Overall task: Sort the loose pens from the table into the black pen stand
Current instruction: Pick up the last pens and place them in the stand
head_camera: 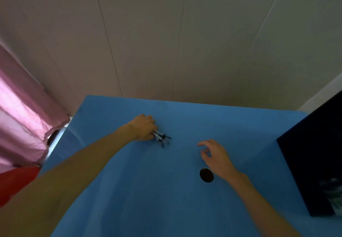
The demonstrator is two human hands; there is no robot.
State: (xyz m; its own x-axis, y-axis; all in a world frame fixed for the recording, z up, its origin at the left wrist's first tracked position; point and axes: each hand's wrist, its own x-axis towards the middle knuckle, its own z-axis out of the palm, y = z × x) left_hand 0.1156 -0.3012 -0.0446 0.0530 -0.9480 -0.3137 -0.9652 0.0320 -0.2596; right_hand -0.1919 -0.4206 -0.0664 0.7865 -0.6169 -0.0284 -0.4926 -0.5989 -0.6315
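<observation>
My left hand lies on the blue table toward its far left and grips a bundle of several pens. Their dark tips stick out to the right of my fingers and fan over the table top. The black pen stand shows as a dark round opening seen from above, nearer to me and to the right. My right hand hovers just beyond the stand, fingers relaxed and slightly spread, holding nothing. My right wrist passes close by the stand's right rim.
A dark box-like object stands on the table's right side. A pink curtain hangs at the left, with something red below it. A pale panelled wall rises behind the table's far edge.
</observation>
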